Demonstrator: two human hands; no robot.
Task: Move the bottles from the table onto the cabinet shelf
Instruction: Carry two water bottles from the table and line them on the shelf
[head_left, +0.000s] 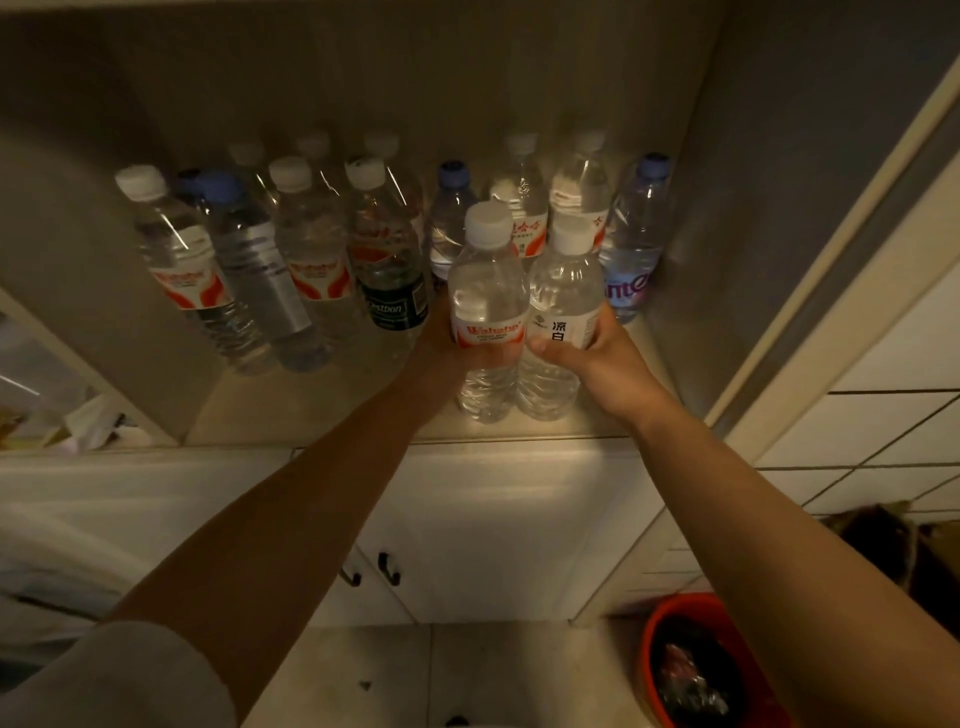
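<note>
Two clear water bottles stand side by side near the front edge of the cabinet shelf (322, 415). My left hand (441, 345) grips the red-labelled bottle (485, 306) from its left side. My right hand (597, 358) grips the white-labelled bottle (563, 306) from its right, thumb across the label. Both bottles have white caps and touch each other. Behind them, several more bottles fill the back of the shelf, among them a dark-labelled one (389, 270) and a blue-capped one (636, 234) by the right wall.
The shelf's right side wall (727, 234) stands close to the right hand. Below the shelf are white cabinet doors with dark handles (387, 569). An orange bin (691, 670) sits on the floor at lower right. Clutter shows through the opening at far left.
</note>
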